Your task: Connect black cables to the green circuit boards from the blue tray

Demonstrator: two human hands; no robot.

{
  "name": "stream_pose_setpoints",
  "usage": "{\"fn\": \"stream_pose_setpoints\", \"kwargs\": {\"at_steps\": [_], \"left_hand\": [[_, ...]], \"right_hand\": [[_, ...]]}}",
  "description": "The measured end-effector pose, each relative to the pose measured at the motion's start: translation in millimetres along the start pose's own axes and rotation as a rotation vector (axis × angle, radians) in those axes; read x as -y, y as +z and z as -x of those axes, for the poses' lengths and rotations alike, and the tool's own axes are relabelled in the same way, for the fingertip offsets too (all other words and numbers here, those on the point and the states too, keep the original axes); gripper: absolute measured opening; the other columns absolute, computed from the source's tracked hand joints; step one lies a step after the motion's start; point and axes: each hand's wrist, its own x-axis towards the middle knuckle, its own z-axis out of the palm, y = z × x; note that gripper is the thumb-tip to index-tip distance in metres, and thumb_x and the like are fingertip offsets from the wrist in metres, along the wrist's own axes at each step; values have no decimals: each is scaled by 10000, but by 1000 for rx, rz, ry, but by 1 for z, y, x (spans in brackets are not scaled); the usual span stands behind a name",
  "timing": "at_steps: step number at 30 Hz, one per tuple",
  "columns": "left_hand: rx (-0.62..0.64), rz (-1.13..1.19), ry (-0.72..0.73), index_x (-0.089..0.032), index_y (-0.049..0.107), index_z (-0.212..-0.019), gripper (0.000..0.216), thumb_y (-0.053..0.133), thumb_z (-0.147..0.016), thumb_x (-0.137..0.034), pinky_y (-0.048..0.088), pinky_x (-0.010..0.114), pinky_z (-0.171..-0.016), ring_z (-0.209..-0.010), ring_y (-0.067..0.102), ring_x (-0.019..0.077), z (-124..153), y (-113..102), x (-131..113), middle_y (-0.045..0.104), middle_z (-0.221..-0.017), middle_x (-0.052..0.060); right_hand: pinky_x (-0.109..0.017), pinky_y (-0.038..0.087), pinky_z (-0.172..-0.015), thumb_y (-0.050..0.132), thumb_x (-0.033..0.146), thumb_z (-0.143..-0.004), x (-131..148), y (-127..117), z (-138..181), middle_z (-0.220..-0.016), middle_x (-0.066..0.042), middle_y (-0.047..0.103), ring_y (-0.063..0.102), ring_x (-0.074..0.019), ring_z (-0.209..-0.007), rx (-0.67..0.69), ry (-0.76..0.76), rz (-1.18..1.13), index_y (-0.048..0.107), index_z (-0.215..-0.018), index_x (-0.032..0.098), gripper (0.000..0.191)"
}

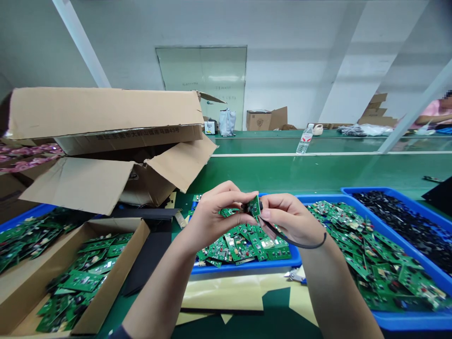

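Note:
A small green circuit board [253,207] is raised on edge above the middle bin, pinched between the thumb and fingers of my left hand [221,209]. At its right face my right hand [291,216] is closed, with the fingertips touching or very near the board. A thin black cord [296,243] runs out from under the right fingers and curves towards the wrist; its other end is hidden near the board. Below both hands, a blue bin [243,267] holds a pile of green circuit boards [231,247].
Another blue bin [411,321] of boards lies right, beside a bin of small black parts [402,226]. Left stand a cardboard tray [116,278] with boards and large cartons [106,110]. Blue-handled snips [296,276] lie in front. A water bottle [304,139] stands behind.

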Motion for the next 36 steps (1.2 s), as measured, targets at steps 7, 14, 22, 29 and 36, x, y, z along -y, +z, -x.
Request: {"fn": "stream_pose_setpoints", "kwargs": {"at_steps": [7,14,22,29,36], "left_hand": [[25,233,-213,-243,728,-1044,310,782,-739,-245,603,223,-686,-776,618,120,1,1,-6,569,-835,11],[1,455,-264,-240,746,-1014,288,787,-731,-209,548,172,-623,-739,603,108,-2,7,-2,590,-802,13],[-105,651,-299,-268,750,-1024,301,798,-728,-286,545,240,-658,-739,629,137,-2,5,-2,659,-805,24],[-116,665,-396,-228,763,-992,322,826,-687,-311,514,224,-650,-685,589,115,-4,9,-1,661,-756,28],[-119,693,-465,-240,767,-984,315,829,-683,-309,470,189,-610,-637,527,84,-5,12,0,613,-711,2]], "right_hand": [[-203,332,-446,633,264,-744,9,6,5,-525,36,478,399,-70,-466,-192,-159,284,539,-601,172,194],[-199,423,-498,625,259,-813,4,10,10,-601,22,576,513,-86,-528,-303,-265,405,573,-708,182,141],[-208,468,-522,677,299,-796,5,-5,7,-632,29,580,550,-94,-555,-569,-389,528,555,-751,194,167],[-236,535,-694,646,242,-847,4,4,9,-830,-15,671,642,-119,-757,-407,-507,688,623,-907,187,85],[-257,494,-653,568,130,-884,2,7,8,-744,-3,649,605,-126,-696,-424,-615,877,599,-822,192,93]]}}
